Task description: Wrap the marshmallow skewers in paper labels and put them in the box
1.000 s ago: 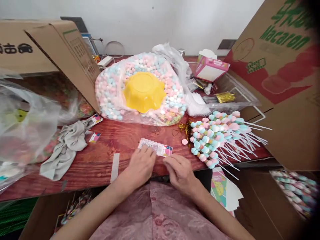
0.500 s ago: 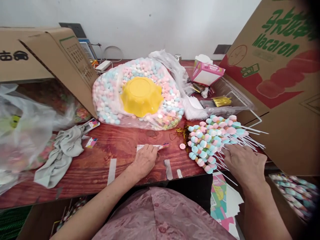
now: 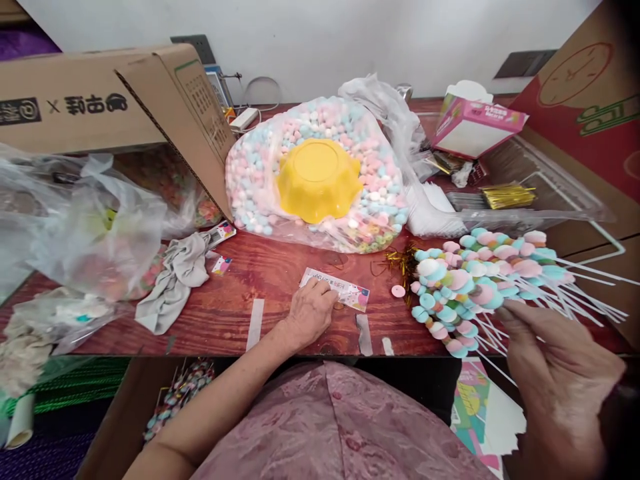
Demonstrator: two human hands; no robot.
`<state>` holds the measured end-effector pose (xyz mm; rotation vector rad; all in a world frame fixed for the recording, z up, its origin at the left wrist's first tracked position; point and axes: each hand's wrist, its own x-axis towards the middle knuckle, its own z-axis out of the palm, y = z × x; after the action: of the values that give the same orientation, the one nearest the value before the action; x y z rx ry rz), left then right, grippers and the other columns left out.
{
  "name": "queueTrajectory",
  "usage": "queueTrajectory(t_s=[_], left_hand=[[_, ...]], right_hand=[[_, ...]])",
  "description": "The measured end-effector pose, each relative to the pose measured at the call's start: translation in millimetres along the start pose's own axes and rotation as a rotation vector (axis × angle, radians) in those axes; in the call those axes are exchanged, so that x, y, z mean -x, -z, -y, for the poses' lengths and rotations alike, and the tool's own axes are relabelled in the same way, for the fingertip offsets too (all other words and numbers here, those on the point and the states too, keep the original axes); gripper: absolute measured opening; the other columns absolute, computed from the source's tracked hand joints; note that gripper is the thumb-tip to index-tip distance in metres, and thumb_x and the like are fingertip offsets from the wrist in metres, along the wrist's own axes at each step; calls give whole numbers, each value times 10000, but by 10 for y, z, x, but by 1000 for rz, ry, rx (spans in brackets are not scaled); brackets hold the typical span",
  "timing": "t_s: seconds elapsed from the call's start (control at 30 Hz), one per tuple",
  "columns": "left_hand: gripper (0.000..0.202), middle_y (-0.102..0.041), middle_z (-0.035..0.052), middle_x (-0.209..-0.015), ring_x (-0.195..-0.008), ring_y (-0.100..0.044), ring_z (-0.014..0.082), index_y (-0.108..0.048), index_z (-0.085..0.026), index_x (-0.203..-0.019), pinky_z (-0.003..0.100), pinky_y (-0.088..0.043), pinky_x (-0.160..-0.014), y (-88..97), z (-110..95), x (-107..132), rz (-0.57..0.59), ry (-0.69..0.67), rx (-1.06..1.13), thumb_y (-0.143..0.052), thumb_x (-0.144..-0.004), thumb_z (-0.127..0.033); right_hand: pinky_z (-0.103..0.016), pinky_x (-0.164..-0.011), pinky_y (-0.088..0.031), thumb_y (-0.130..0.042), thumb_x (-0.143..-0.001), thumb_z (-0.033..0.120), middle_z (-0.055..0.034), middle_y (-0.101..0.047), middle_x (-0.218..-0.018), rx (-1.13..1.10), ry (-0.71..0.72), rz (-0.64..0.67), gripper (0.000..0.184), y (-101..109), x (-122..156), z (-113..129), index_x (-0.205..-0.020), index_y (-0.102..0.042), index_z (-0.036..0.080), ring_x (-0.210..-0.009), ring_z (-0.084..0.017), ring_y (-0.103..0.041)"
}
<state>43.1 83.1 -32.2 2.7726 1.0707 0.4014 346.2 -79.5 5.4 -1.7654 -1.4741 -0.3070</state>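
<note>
Red-brown wood with dark lines makes the table top point(image 3: 270, 270), and a white wall stands behind it. At the right, the person's right hand point(image 3: 555, 373) has thumb and finger pinched tight on the end of one marshmallow stick point(image 3: 457, 280), its pink, blue and white puffs in front of the pile of marshmallow sticks point(image 3: 525, 267). The left hand point(image 3: 313, 310) lies on a clear printed bag point(image 3: 353, 293) with its fingers bent; you cannot tell if they pinch it or just press. Between the bag and the pile sit a pink disc point(image 3: 398, 291) and some gold tinsel point(image 3: 400, 259). Farther back, a yellow bowl point(image 3: 317, 177) is upside down on a big bag of tiny puffs point(image 3: 247, 190). To its right are gold ties point(image 3: 509, 196) in a clear tray point(image 3: 565, 210) and a pink box point(image 3: 477, 127). To its left are a gray cloth point(image 3: 177, 280) and a cardboard box point(image 3: 193, 127).
</note>
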Motion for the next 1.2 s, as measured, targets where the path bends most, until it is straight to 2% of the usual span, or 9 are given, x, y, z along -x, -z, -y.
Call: queueTrajectory(t_s=[0.1,0.27,0.4,0.5,0.57,0.67,0.83,0.93,1.2], left_hand=[[230,-637,65,-838,-835,-536,194,-683,-167,-772,314,-421,-736,11,22,-43,17,86,167,-510,-922,-181],[195,-633,38,-730,-737,-560,152,-674,-147,-689,285,-440,-723,-18,90,-109,-58,190,441,-630,-870,-205],[191,-650,67,-794,-796,-568,187,-682,-141,-739,311,-451,-742,-19,40,-56,-43,86,276,-627,-877,-262],[224,-658,84,-870,-852,-561,212,-707,-152,-872,326,-453,-750,-11,-27,19,-2,-25,137,-500,-935,-210],[253,-658,86,-892,-863,-557,214,-712,-154,-902,323,-454,-750,-6,-41,47,0,-36,117,-463,-939,-168],[236,-653,79,-867,-854,-565,203,-727,-157,-843,317,-453,-763,-3,10,28,3,11,193,-510,-929,-192],[138,-669,33,-780,-737,-591,142,-749,-170,-808,261,-440,-702,-5,180,-63,38,120,538,-634,-877,-205],[118,-688,15,-757,-715,-602,125,-754,-180,-786,240,-431,-685,-11,232,-87,46,131,677,-664,-858,-203],[92,-675,4,-756,-696,-596,116,-752,-195,-781,235,-447,-673,-37,250,-72,17,91,694,-692,-840,-232]], right_hand=[[-386,-780,-523,-685,-832,189,-31,-712,-877,-95,-62,-64,227,-180,-35,244,-1019,-725,312,-778,-240,-677],[-307,-711,-551,-686,-832,174,-8,-735,-824,-166,13,58,142,-338,-5,370,-945,-731,247,-708,-182,-692],[-279,-683,-549,-672,-843,168,3,-735,-815,-177,52,99,136,-370,25,361,-951,-721,234,-695,-160,-690],[-293,-705,-557,-669,-847,184,0,-739,-827,-172,3,108,120,-385,51,336,-939,-726,235,-707,-167,-697],[-305,-731,-563,-675,-843,192,-5,-744,-848,-176,-16,109,124,-397,79,304,-944,-729,237,-726,-174,-703],[-311,-770,-568,-682,-836,196,-10,-748,-867,-180,5,121,135,-406,126,245,-955,-729,239,-755,-179,-710],[-290,-775,-564,-671,-839,189,-6,-744,-844,-156,80,181,123,-362,167,177,-943,-722,231,-746,-169,-710],[-281,-755,-555,-678,-833,170,-15,-740,-846,-114,116,174,125,-350,185,177,-944,-712,218,-734,-164,-705],[-269,-693,-535,-644,-867,209,-31,-751,-853,42,179,239,104,-407,243,267,-930,-727,213,-726,-168,-708]])
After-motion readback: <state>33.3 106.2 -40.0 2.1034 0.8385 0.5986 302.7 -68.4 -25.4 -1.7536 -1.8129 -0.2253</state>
